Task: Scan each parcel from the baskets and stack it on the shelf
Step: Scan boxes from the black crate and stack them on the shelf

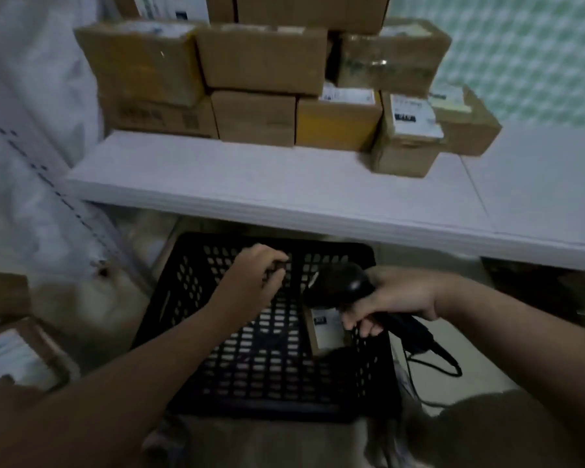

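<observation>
Starting at the far left: a labelled carton (17, 349) sits low, apart from the black basket (169, 298). Your left arm runs diagonally up from the lower left, forearm stretched over the basket. Your left hand (254, 278) is knuckles-up near the basket's far wall, fingers curled in at a dark patch there. Blur here, so you cannot tell whether it holds anything. Inside the basket, by its right wall, lies one parcel (325, 327), white label showing. Your right hand (395, 298) hangs just above that parcel, fingers wrapped round the handle of the black scanner (345, 282). The scanner's head points left, and its cable (433, 363) loops off below the wrist. Beyond the basket, the white shelf (250, 184) carries the stacked parcels (260, 59), two and more rows high.
</observation>
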The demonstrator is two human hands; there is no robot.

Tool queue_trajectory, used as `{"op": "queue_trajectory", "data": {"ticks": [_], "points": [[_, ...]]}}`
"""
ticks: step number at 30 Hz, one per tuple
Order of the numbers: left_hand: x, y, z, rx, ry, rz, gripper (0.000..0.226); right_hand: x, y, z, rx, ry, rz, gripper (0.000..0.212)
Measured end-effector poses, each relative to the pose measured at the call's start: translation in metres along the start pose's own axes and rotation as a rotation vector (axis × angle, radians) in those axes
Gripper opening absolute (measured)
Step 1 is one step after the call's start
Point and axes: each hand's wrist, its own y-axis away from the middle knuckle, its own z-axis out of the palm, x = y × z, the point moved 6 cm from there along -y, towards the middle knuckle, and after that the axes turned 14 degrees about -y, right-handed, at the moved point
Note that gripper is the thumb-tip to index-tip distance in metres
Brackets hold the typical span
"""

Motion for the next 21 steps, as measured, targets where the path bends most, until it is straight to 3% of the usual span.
{"op": "queue_trajectory", "data": {"ticks": [3,5,8,11,14,17,21], "points": [[-0.014,0.024,0.063,-0.171,0.002,-0.107,0.024,0.054,-0.05,-0.028,0.259,0.35,0.031,0.006],[-0.02,0.034,0.091,-0.241,0.015,-0.191,0.025,0.075,-0.069,-0.052,0.45,0.61,0.045,0.031],[-0.028,0.042,0.136,-0.341,0.059,-0.294,0.025,0.097,-0.088,-0.079,0.617,0.563,0.026,0.041],[-0.036,0.042,0.167,-0.404,0.1,-0.388,0.028,0.114,-0.109,-0.091,0.649,0.368,-0.009,0.036],[-0.046,0.044,0.191,-0.477,0.097,-0.489,0.036,0.122,-0.117,-0.098,0.69,0.364,-0.019,0.03],[-0.051,0.051,0.215,-0.561,0.101,-0.563,0.046,0.125,-0.113,-0.088,0.6,0.387,-0.005,0.019],[-0.05,0.069,0.26,-0.741,0.232,-0.681,0.059,0.139,-0.107,-0.063,0.465,0.415,0.036,0.022]]}}
